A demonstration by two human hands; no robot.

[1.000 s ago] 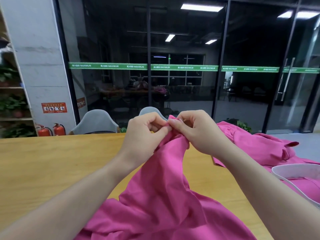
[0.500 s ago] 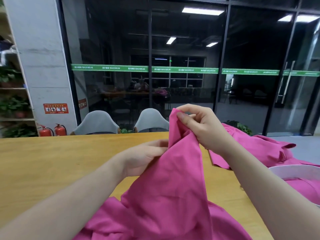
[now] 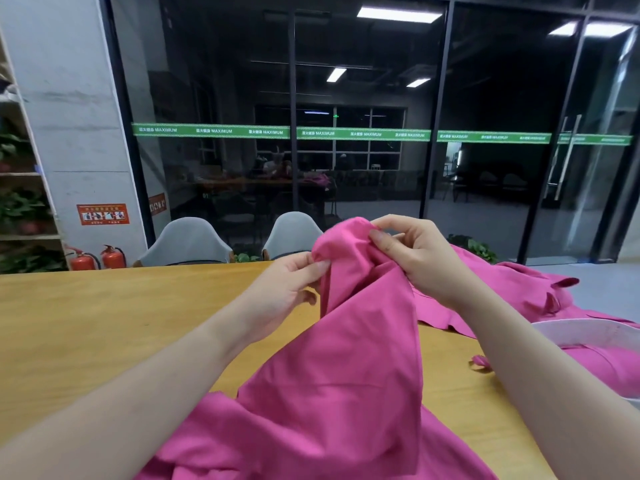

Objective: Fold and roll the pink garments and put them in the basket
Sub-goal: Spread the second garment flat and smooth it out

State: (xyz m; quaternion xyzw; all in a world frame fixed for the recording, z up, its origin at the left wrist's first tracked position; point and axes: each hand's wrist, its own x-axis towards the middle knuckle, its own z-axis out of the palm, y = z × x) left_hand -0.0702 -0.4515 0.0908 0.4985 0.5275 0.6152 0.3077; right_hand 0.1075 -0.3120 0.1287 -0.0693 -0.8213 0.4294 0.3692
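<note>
I see the pink garment (image 3: 346, 368) as thin woven cloth, matt with a faint sheen, creased where it drapes. Under it the table (image 3: 104, 323) looks like yellow wood with a smooth, satin finish. Right of the garment, the basket (image 3: 588, 336) has a pale, matt rim. Beyond the table, the chairs (image 3: 188, 242) look like smooth grey plastic shells.
</note>
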